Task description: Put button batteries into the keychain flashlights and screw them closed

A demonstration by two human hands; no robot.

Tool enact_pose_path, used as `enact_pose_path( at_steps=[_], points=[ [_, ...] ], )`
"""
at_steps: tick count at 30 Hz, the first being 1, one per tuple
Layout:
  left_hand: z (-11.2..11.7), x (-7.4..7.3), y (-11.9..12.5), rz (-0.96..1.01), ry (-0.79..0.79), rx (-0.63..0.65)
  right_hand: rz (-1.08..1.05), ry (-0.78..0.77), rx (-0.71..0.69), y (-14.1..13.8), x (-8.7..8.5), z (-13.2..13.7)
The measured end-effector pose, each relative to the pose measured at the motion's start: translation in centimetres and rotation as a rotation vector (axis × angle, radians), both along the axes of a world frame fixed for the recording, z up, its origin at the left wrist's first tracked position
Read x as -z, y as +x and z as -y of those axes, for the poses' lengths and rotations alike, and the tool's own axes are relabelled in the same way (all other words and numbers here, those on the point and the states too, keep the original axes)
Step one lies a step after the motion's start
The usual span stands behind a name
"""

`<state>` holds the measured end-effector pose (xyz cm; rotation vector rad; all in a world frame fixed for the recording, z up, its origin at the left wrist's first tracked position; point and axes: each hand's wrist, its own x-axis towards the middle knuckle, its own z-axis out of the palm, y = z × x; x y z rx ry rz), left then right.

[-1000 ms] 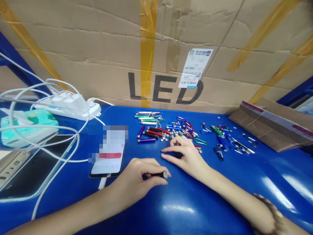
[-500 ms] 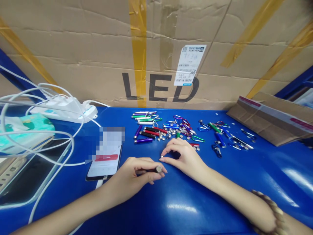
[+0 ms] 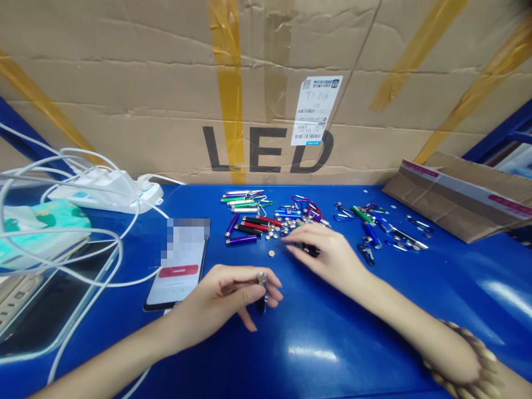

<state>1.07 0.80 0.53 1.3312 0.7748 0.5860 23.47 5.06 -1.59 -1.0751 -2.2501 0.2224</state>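
My left hand [image 3: 239, 293] is closed around a small black flashlight tube [image 3: 261, 299], held upright between thumb and fingers with its silvery end up. My right hand [image 3: 326, 246] reaches over the table beside a pile of small button cells [image 3: 274, 234]. Its thumb and index finger are apart, with nothing visible between them. One lone button cell [image 3: 271, 253] lies just left of those fingertips. Part of the pile is hidden behind my right hand.
Colored flashlight tubes [image 3: 249, 226] lie at the back, with carabiner clips and more parts [image 3: 372, 233] to the right. A phone [image 3: 178, 277], white cables [image 3: 120, 244] and a power strip [image 3: 141, 194] are at left. A cardboard box [image 3: 444, 205] stands at right.
My right hand has moved up and right, its pinch opened. A lone button cell now shows where its fingertips were. My left hand has turned the black tube from pointing at me to upright.
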Motion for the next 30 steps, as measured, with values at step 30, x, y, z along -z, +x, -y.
enact_pose_path(
  at_steps=[30],
  points=[
    [0.6, 1.7, -0.8, -0.213, 0.928, -0.179, 0.084, 0.236, 0.058, 0.6, -2.1, 1.7]
  ],
)
